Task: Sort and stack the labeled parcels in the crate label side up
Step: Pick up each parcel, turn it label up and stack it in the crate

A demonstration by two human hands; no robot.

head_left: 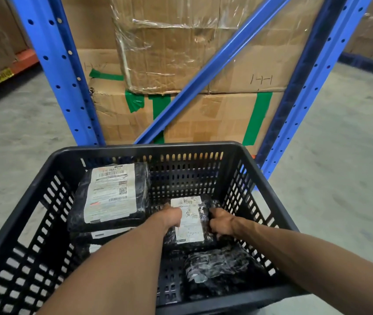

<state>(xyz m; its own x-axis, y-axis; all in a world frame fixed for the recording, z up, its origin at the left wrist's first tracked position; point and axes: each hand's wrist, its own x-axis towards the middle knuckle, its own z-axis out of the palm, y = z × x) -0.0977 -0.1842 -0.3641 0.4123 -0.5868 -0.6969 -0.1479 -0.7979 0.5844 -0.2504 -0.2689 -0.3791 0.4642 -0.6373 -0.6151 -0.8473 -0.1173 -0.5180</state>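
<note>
Even, dim overhead light; glare on plastic wrap far centre; wide-angle bowing bends rack uprights; slight softness.

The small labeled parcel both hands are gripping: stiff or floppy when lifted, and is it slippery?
The small parcel probably sags a little: its black wrap looks soft and crinkled. The glossy film suggests some slipperiness, which may be why the left hand and right hand grip opposite edges. Being flat, it should not roll.

Black slotted crate contains black-wrapped parcels: large stacked parcel at left, small parcel centre, both label up.
</note>
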